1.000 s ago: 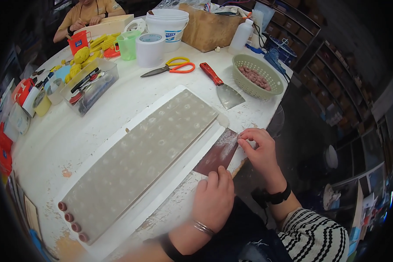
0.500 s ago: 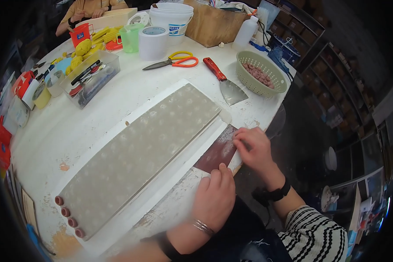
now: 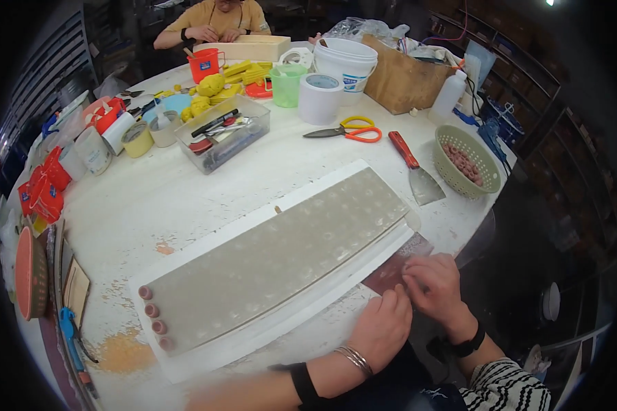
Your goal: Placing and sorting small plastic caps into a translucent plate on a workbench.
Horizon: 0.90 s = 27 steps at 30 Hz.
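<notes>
My left hand point(image 3: 384, 325) and my right hand point(image 3: 435, 284) meet fingertip to fingertip near the table's front edge. Both are closed in a pinch; whatever small thing they hold is hidden by the fingers. Beneath them lies a dark reddish-brown sheet point(image 3: 385, 272), which looks like sandpaper, dusted pale at its far corner. Beyond it a long grey board point(image 3: 274, 257) with pale round smudges rests on a white sheet point(image 3: 308, 298). Several small reddish-brown rings point(image 3: 151, 310) stand in a row along the board's left end. More such rings point(image 3: 463, 163) fill a green perforated basket point(image 3: 452, 179) at the right.
A scraper point(image 3: 418, 175) and scissors point(image 3: 346, 131) lie behind the board. Farther back are a clear tool box point(image 3: 219, 154), a tape roll point(image 3: 320, 103), a white bucket point(image 3: 349, 65), a bottle point(image 3: 449, 96) and a wooden box point(image 3: 404, 82). Another person point(image 3: 216, 24) sits across the table.
The head view has swung, so the table sits farther right and lower in it. My left hand has come off the sheet's near edge to join my right hand's fingertips.
</notes>
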Each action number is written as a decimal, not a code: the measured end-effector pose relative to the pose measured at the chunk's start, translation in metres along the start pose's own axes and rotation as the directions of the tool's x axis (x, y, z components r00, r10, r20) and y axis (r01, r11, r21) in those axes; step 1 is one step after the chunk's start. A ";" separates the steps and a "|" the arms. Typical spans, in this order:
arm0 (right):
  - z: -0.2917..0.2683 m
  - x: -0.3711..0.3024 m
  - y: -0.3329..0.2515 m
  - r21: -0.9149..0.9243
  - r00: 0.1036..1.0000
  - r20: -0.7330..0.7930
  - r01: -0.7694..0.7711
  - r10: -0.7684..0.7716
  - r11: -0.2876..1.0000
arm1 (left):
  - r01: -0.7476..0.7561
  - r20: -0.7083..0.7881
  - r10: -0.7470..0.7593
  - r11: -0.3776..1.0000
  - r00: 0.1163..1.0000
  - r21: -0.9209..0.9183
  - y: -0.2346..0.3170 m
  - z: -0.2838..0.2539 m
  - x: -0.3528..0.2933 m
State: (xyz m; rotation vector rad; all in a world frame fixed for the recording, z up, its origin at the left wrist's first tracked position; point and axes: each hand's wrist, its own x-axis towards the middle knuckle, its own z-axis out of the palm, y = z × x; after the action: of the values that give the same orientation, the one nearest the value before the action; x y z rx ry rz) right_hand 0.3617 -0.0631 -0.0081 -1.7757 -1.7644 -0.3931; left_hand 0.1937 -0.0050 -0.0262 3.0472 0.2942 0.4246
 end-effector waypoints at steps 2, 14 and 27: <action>0.005 -0.012 0.035 -0.058 0.988 -0.072 -0.139 0.135 0.989 | -0.016 -0.024 0.015 1.000 1.000 -0.023 0.001 0.000 -0.001; -0.010 -0.007 0.057 -0.295 0.979 -0.114 -0.197 0.170 0.935 | -0.022 -0.091 0.026 0.999 0.996 0.043 0.009 0.011 0.001; 0.002 -0.017 0.026 -0.083 0.999 -0.053 -0.001 -0.003 0.997 | -0.014 -0.150 0.008 0.999 0.989 -0.041 0.007 0.006 0.000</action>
State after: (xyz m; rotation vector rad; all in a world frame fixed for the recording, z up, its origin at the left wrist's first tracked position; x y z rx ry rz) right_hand 0.3851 -0.0738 -0.0253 -1.8042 -1.7351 -0.5158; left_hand 0.1963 -0.0124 -0.0310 2.9826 0.2712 0.6542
